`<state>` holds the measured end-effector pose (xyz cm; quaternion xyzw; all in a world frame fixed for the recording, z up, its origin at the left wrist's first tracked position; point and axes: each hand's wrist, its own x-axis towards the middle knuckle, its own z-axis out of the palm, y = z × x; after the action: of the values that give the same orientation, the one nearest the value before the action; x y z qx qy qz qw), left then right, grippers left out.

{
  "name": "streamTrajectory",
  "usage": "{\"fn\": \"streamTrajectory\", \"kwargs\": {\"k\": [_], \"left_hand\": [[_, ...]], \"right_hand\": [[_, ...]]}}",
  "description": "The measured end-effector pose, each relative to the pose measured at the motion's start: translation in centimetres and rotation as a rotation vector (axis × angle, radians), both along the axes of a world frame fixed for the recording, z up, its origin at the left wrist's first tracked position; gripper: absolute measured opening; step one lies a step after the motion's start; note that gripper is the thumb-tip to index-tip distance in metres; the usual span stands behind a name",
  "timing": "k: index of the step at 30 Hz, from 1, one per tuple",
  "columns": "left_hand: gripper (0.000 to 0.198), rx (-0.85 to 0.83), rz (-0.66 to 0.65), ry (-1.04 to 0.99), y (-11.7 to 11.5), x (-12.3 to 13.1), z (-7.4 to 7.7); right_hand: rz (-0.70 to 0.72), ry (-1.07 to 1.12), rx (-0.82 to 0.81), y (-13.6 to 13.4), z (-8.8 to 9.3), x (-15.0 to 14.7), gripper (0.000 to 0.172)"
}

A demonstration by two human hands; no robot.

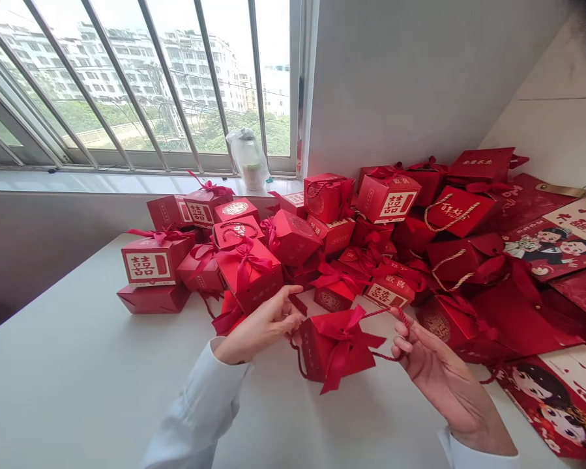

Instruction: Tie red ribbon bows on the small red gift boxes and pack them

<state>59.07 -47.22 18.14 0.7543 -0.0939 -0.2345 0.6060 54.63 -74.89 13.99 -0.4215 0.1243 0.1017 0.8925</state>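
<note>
The left grip (261, 326) pinches one side of the red box's (329, 352) cord (388, 355), the right grip (444, 384) the other; a slack pinch could drop the box.

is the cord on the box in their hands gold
No, the red cardboard gift box between the left hand and right hand has a red twisted cord handle.
</note>
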Motion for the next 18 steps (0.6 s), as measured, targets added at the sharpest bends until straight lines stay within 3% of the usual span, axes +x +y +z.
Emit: {"fn": "streamTrajectory", "kwargs": {"k": [3, 9, 12, 18], "left_hand": [[0.060, -0.252, 0.056, 0.148, 0.4, -0.5, 1.4], [0.056, -0.638, 0.122, 0.246, 0.8, -1.0, 2.7], [0.049, -0.695, 0.117, 0.198, 0.7, -1.7, 3.4], [0.039, -0.674, -0.092, 0.165, -1.6, -2.9, 3.8]], "right_hand": [[-0.029, -0.018, 0.001, 0.3, 1.5, 0.0, 0.036], [-0.023, -0.073, -0.003, 0.4, 2.8, 0.7, 0.037], [-0.036, -0.097, -0.055, 0.0, 2.5, 0.9, 0.035], [-0.039, -0.140, -0.229, 1.1, 1.4, 1.0, 0.038]]}}
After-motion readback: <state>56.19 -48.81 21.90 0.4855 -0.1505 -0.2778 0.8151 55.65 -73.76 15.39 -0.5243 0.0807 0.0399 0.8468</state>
